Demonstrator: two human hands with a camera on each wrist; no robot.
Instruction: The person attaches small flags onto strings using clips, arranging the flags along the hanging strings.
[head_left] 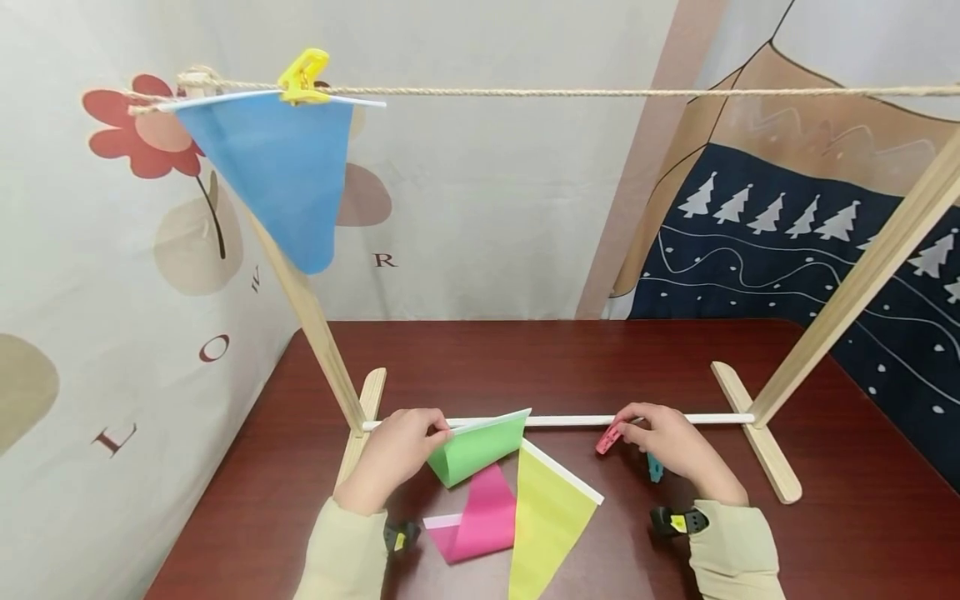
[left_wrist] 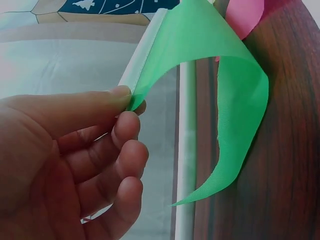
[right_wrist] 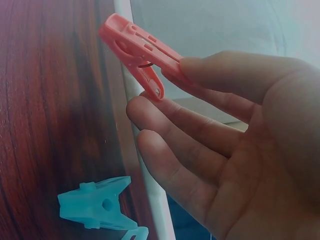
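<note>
My left hand (head_left: 401, 450) pinches the white-edged top corner of a green pennant (head_left: 480, 450), whose cloth bends over and hangs below the edge in the left wrist view. Between thumb and fingers, my right hand (head_left: 667, 442) holds a red clothespin (right_wrist: 137, 55) by its handle end. Under that hand a teal clothespin (right_wrist: 97, 205) lies on the table. A folded pink pennant (head_left: 483, 521) and a yellow pennant (head_left: 551, 517) lie between the two hands. Higher up, a yellow clothespin (head_left: 302, 77) fastens a blue pennant (head_left: 281, 167) to a twine line (head_left: 525, 92).
A wooden post (head_left: 303, 308) at left and another wooden post (head_left: 862, 283) at right stand on flat feet. A white rod (head_left: 570, 421) joins them low down, just behind my hands. The dark red table (head_left: 525, 358) meets a printed curtain (head_left: 487, 208) at the back.
</note>
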